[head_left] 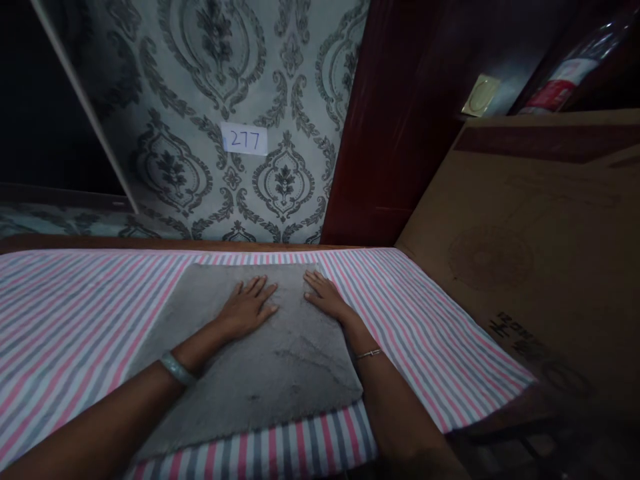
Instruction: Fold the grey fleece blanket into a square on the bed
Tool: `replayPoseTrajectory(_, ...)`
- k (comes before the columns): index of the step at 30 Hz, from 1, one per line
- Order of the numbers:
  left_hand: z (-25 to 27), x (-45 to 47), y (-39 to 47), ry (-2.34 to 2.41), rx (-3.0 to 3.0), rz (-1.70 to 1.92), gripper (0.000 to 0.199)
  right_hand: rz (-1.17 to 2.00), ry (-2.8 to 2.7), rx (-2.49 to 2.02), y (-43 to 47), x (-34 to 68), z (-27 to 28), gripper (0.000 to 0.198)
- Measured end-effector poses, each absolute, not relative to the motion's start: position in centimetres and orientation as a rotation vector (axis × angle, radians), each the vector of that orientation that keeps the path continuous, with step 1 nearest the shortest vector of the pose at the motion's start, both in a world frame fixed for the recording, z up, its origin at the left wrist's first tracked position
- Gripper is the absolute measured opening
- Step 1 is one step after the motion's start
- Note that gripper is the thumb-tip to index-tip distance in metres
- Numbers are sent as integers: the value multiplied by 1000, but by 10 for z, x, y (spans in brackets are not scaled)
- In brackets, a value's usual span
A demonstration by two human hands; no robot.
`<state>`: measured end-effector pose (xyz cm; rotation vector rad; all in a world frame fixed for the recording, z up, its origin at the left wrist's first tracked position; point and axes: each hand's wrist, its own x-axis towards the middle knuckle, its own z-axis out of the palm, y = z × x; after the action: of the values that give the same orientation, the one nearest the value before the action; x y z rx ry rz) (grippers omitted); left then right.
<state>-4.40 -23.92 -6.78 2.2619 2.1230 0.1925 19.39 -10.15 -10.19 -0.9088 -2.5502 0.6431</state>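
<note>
A grey fuzzy cloth (280,373) lies folded flat on a pink, grey and white striped sheet (75,313). My left hand (247,307) rests palm down on the far part of the cloth, fingers spread slightly. My right hand (325,297) lies flat beside it, near the cloth's far right corner. Neither hand grips anything. A pale bangle (176,368) circles my left wrist and a thin bracelet (369,353) my right.
A large cardboard sheet (540,247) leans along the right side of the striped surface. Patterned wallpaper with a paper label reading 277 (245,139) stands behind. A dark red wooden panel (385,133) is at the back right, and a bottle (565,77) lies at the top right.
</note>
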Motion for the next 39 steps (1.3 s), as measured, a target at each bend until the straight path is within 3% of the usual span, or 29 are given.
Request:
replayPoseTrajectory(6,-59,-127,-262,2508,1937,140,67,653,-2557,-920,-102,193,-102,62)
replayPoseTrajectory(13,-66,-165,-291,2516,1958,145,61,616,-2534,-908,-100,193,-109,62)
replayPoseTrajectory(21,-55,-123,-270,2459,1955,146,72,634,-2505,-893,-99,192,-111,61)
replayPoseTrajectory(31,-61,-2,-217,1978,2273,195,74,603,-2504,-876,-97,193,-112,54)
replayPoseTrajectory(39,-60,-36,-208,2197,2181,161,70,588,-2514,-885,-97,193,-112,54)
